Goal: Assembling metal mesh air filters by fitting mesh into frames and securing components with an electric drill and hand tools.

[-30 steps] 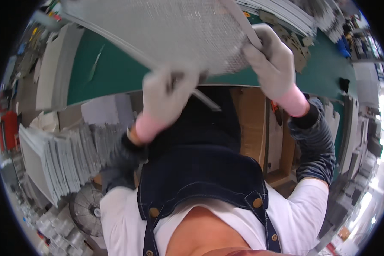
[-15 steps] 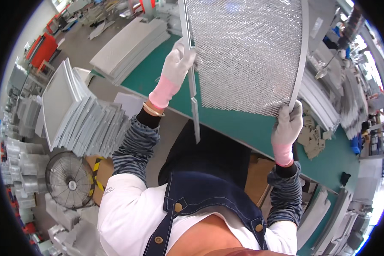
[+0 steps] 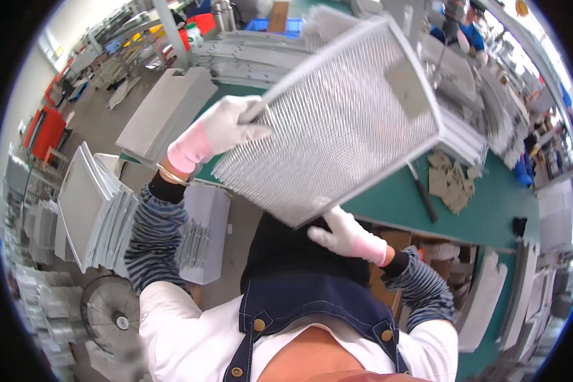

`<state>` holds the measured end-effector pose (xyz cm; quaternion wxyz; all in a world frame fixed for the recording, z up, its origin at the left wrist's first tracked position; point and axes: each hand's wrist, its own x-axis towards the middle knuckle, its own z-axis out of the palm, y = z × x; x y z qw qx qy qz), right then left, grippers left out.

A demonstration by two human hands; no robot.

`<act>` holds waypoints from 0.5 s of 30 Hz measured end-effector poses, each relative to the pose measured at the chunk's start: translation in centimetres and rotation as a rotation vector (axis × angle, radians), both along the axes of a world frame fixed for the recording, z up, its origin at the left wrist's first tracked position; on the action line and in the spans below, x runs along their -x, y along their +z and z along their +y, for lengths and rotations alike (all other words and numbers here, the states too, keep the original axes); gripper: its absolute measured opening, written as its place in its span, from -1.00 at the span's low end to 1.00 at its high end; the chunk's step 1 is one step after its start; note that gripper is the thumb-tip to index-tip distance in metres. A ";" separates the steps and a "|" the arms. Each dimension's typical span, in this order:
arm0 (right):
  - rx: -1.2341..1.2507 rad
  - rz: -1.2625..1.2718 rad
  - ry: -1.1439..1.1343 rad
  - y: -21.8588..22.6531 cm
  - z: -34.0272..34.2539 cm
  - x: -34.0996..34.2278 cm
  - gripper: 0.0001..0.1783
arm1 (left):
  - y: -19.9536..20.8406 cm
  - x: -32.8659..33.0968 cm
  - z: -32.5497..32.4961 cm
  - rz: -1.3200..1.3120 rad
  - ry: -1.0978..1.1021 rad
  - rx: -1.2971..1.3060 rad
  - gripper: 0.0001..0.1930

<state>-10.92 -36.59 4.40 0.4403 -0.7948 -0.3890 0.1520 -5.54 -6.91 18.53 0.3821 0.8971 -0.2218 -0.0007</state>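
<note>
Both gloved hands, left hand (image 3: 226, 127) and right hand (image 3: 344, 232), hold mesh filter panel (image 3: 337, 121)

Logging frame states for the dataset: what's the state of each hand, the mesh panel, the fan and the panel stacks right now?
left hand: gloved, gripping the panel's upper-left edge
right hand: gloved, supporting the panel's lower corner
mesh filter panel: held tilted, clear of the green table
floor fan: upright; cannot tell if running
panel stack: standing on edge, leaning
</note>
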 end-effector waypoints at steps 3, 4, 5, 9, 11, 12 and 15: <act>0.167 -0.014 0.351 0.3 -4.3 2.8 -0.30 | -3.8 -0.9 -1.2 0.399 -0.264 -0.062 -0.58; 0.407 0.379 0.405 4.0 -5.2 3.1 -0.40 | -4.7 -0.5 -2.1 0.518 -0.314 0.004 -0.59; 0.368 0.353 0.475 2.8 -7.7 4.0 -0.46 | -5.7 -0.8 -3.2 0.540 -0.347 0.018 -0.59; 0.155 -0.660 -0.122 10.1 -9.3 2.6 -0.54 | -7.9 -1.6 -7.8 0.562 -0.456 -0.035 -0.60; 0.432 -1.227 -0.304 11.6 -10.3 -0.5 -0.59 | -7.7 -1.7 -10.1 0.529 -0.526 -0.108 -0.60; 0.530 -1.059 -0.292 11.0 -12.3 -1.5 -0.66 | -7.5 -1.6 -11.4 0.526 -0.566 -0.119 -0.60; 0.573 -0.173 -0.210 11.0 -16.0 -2.5 -0.80 | -6.1 -0.8 -14.3 0.448 -0.621 -0.201 -0.67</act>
